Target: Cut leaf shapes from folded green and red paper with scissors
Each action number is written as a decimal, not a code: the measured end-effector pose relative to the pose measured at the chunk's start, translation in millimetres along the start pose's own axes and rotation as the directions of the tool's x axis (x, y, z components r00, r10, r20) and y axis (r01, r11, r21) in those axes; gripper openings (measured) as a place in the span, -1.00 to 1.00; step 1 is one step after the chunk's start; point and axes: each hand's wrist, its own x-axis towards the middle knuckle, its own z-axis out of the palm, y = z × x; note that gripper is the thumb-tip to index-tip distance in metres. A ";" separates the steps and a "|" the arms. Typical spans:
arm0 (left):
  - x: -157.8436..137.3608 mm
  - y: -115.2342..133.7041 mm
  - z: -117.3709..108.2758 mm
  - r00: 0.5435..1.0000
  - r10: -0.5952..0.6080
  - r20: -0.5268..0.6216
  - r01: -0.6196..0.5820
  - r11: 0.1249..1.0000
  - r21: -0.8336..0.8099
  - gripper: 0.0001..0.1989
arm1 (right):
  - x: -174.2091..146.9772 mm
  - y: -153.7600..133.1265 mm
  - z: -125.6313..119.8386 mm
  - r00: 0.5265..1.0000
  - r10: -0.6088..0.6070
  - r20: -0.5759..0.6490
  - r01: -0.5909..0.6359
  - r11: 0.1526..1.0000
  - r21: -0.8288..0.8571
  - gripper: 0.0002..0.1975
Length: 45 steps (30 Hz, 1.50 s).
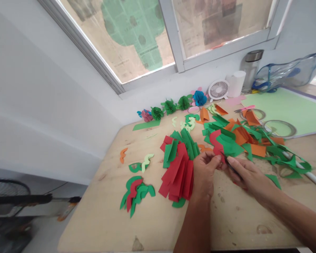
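My left hand (205,170) pinches a wavy-edged piece of red paper (216,142) between thumb and fingertips. Closed around dark scissors (233,168), my right hand (249,175) meets it at the paper's lower end; the fingers mostly hide the blades. Just left of my left hand lies a pile of folded red paper strips (175,172), with folded green strips (190,144) behind it. Green and red wavy cut-outs (137,193) are heaped farther left. Beyond my hands spread green paper scraps (229,144) mixed with orange paper pieces (242,133).
Along the wall stand several paper honeycomb figures (170,106), a small white fan (218,90), a white cup (236,83) and a bottle (251,68). Tape rolls (279,129) rest by a light green sheet (302,109). A white rod (314,179) lies at right.
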 end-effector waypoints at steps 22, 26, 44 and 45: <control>-2.1 2.9 1.7 1.000 -0.015 -0.013 0.015 1.000 0.002 -0.85 | -0.3 -1.8 0.5 1.000 -0.001 -0.018 0.001 1.000 -0.006 -0.49; -3.0 4.8 3.3 1.000 -0.022 -0.023 0.022 1.000 0.003 -0.86 | -0.2 -2.9 0.4 1.000 0.020 -0.024 -0.020 1.000 -0.016 -0.51; 0.7 4.3 2.5 0.998 -0.019 -0.066 0.016 0.999 -0.033 -0.79 | 0.7 -5.0 -0.6 1.000 -0.003 -0.021 0.001 0.996 -0.094 -0.46; 0.4 4.5 2.6 0.998 -0.019 -0.064 0.017 0.999 -0.033 -0.80 | 0.5 -4.8 -0.6 1.000 -0.005 -0.024 0.003 0.996 -0.093 -0.46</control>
